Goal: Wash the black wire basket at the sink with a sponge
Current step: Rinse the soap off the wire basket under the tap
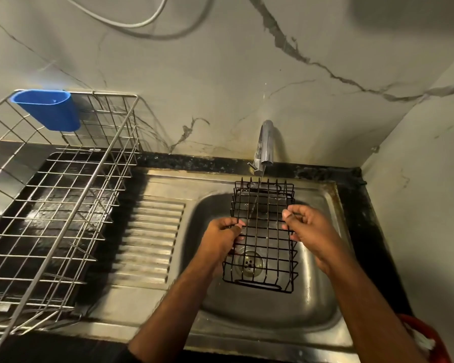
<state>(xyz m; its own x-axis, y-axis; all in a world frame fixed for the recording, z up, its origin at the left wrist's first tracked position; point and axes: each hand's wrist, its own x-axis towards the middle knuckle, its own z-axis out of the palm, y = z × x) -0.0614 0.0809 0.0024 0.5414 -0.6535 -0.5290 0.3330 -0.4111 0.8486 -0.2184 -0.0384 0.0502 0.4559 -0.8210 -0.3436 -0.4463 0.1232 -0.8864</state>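
The black wire basket (262,237) hangs over the steel sink (323,292), its long side running away from me. A thin stream of water falls from the chrome tap (265,145) onto the basket's far end. My left hand (220,239) grips the basket's left edge with curled fingers. My right hand (307,229) pinches the right edge between thumb and fingers. No sponge is in view.
A large steel dish rack (63,195) with a blue plastic cup holder (49,110) stands on the left counter. The sink's ribbed drainboard (150,231) lies between rack and basin. A red object (427,339) sits at the bottom right corner. Marble walls close in behind and right.
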